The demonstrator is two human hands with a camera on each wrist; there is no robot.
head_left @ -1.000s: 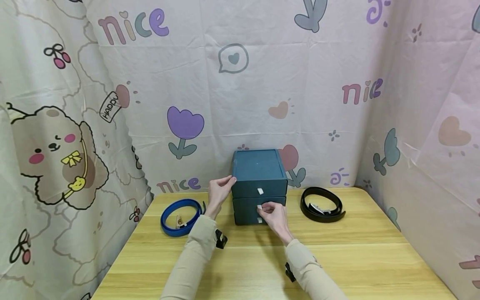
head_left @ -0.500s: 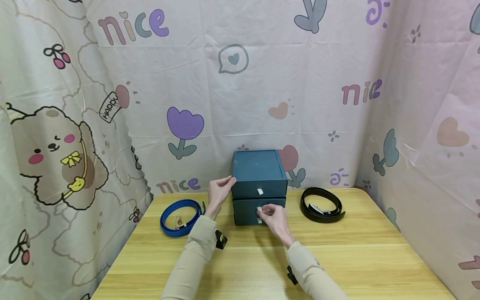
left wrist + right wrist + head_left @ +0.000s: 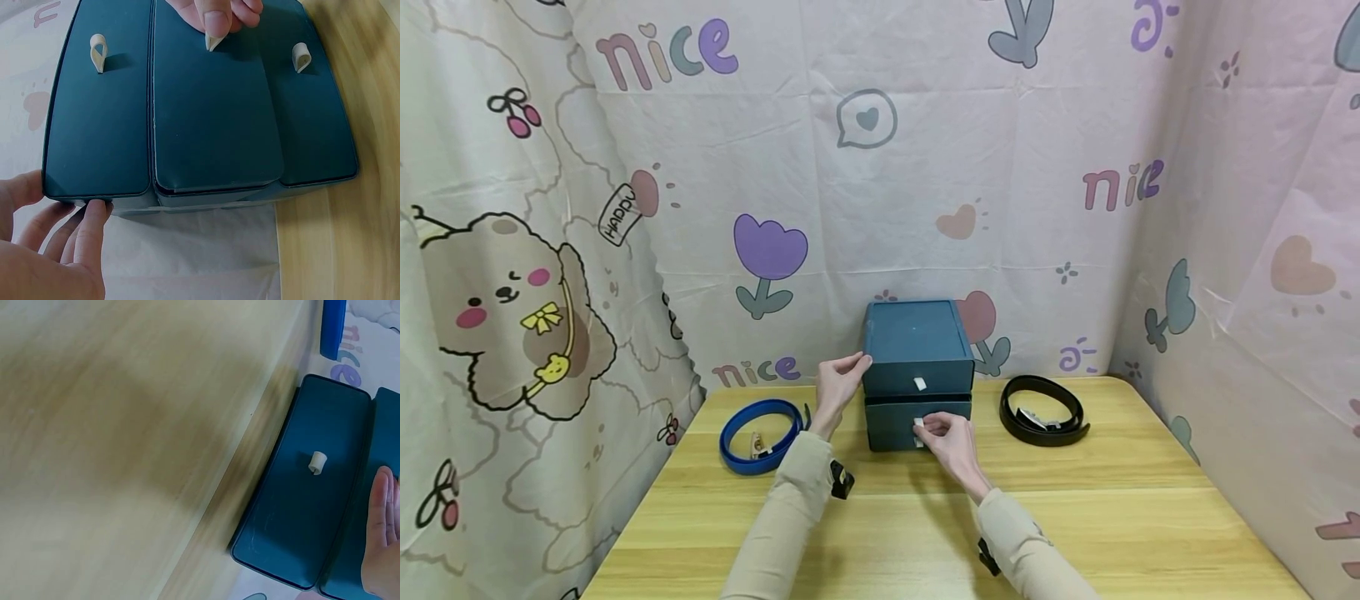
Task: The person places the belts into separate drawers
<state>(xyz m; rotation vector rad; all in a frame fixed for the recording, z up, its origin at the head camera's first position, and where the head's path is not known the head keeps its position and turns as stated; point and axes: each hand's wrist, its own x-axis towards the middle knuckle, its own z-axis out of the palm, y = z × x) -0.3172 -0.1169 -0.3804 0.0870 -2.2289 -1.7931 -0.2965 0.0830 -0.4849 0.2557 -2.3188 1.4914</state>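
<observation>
A dark teal drawer box (image 3: 916, 329) with three stacked drawers stands at the back of the table. Each drawer front has a small white pull loop. My right hand (image 3: 951, 443) pinches the loop (image 3: 214, 42) of the middle drawer (image 3: 215, 119) between thumb and fingers. That drawer juts out past the top drawer (image 3: 100, 125) and the bottom drawer (image 3: 306, 112), both closed. My left hand (image 3: 838, 387) holds the box at its upper left front corner, thumb on the top and fingers against the side. The right wrist view shows only part of the right hand.
A coiled blue belt (image 3: 730, 454) with a gold-toned buckle lies left of the box, partly behind the left sleeve. To the right lies a coiled black belt (image 3: 1015, 425) with a silver buckle. A printed cloth (image 3: 880, 192) hangs behind the wooden table (image 3: 1120, 500).
My right hand has drawn the middle drawer a little outward, towards me, and a dark gap has opened above its front. The left hand stays at the corner.
</observation>
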